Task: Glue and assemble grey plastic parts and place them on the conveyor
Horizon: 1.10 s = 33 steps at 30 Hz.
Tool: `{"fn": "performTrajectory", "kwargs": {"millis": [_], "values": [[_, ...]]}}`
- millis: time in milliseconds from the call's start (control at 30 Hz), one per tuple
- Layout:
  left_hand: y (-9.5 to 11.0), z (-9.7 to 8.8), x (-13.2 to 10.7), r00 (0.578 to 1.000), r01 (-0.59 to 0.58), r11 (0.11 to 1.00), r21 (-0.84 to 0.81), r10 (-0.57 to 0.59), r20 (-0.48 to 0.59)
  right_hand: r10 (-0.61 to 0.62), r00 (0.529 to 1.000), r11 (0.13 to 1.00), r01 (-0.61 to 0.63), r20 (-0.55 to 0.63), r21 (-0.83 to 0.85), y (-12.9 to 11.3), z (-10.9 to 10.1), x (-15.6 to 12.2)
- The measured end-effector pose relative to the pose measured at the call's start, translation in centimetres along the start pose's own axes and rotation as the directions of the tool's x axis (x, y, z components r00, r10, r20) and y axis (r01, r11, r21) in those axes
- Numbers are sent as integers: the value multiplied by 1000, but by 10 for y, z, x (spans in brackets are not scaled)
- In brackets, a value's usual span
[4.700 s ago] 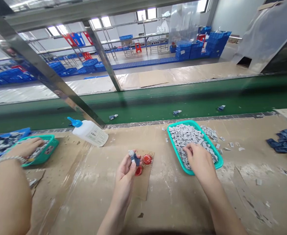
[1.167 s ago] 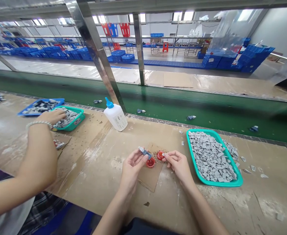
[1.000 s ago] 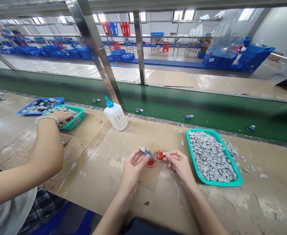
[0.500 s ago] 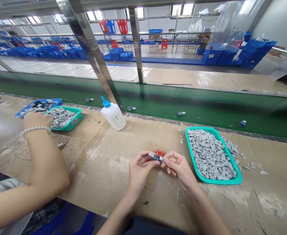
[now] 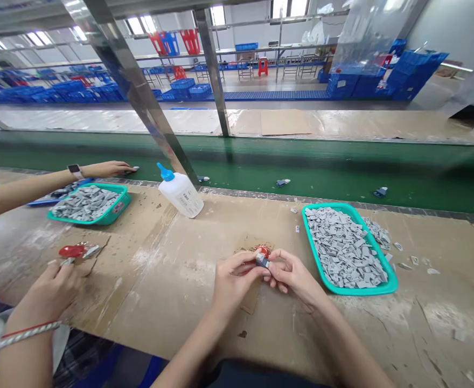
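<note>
Between the fingertips of both my hands is a small grey and dark-blue plastic part point(image 5: 262, 261). My left hand point(image 5: 235, 275) pinches it from the left. At its right end the thumb and fingers of my right hand point(image 5: 293, 274) close on it. Just behind the part, a red round dish or cap point(image 5: 263, 250) lies on a scrap of cardboard, partly hidden by my fingers. To the right of my hands stands a teal basket point(image 5: 310, 250) filled with small light-grey pieces. Several loose grey pieces point(image 5: 398, 246) lie beside it.
A white bottle with a blue nozzle point(image 5: 182, 195) stands at the left. Beyond the table edge runs a green belt point(image 5: 334, 178) carrying small parts point(image 5: 283, 183). A co-worker's hands point(image 5: 55, 285) are at the left, near another teal basket point(image 5: 119, 203) and a red blob or dish point(image 5: 72, 251).
The part has turned between my fingers, while my hands stay nearly in place. The co-worker's hand has come back from the baskets; another arm with a watch now reaches to the belt.
</note>
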<state>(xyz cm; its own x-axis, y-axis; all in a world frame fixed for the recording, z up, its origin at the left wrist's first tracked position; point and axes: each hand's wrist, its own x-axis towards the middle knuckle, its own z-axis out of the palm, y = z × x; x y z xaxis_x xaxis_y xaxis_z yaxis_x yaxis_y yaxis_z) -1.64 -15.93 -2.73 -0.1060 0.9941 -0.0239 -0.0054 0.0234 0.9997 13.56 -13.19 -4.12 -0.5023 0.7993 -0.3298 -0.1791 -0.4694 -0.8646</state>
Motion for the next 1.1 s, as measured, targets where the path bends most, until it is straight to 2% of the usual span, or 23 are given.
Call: {"fn": "performTrajectory", "kwargs": {"millis": [133, 200, 233, 267, 300, 367, 433, 500, 633, 767, 900, 1000, 1100], "values": [[6, 2, 17, 972, 42, 997, 69, -57, 228, -101, 993, 990, 94, -64, -102, -15, 4, -6], [8, 1, 30, 948, -9, 990, 144, -38, 317, -200, 974, 949, 164, -108, -270, -26, -5, -12], [9, 0, 38, 944, -46, 981, 187, -19, 329, -265, 951, 901, 185, -158, -393, -31, -14, -16], [9, -2, 47, 947, -83, 970, 230, 5, 322, -350, 908, 828, 185, -230, -529, -35, -25, -21], [8, -5, 57, 953, -116, 957, 265, 32, 302, -440, 840, 735, 133, -318, -665, -39, -37, -25], [4, -11, 80, 964, -164, 936, 310, 86, 251, -589, 687, 530, -68, -425, -845, -42, -64, -31], [-3, -16, 104, 965, -207, 914, 349, 132, 228, -654, 633, 366, -214, -415, -905, -39, -86, -32], [-10, -19, 130, 959, -257, 868, 425, 176, 220, -674, 615, 289, -291, -409, -912, -33, -96, -29], [-20, -8, 173, 947, -312, 764, 565, 202, 251, -679, 571, 276, -384, -461, -881, -22, -93, -17], [-26, 22, 203, 927, -371, 659, 655, 214, 309, -700, 518, 280, -434, -491, -856, -19, -88, -10], [-31, 50, 230, 899, -435, 542, 719, 225, 374, -718, 502, 268, -440, -482, -857, -17, -91, -9], [-35, 57, 252, 866, -499, 455, 738, 230, 444, -750, 480, 277, -396, -455, -875, -19, -91, -11], [-38, 56, 273, 828, -561, 370, 741, 230, 512, -810, 418, 340, -238, -412, -910, -27, -85, -14]]}}
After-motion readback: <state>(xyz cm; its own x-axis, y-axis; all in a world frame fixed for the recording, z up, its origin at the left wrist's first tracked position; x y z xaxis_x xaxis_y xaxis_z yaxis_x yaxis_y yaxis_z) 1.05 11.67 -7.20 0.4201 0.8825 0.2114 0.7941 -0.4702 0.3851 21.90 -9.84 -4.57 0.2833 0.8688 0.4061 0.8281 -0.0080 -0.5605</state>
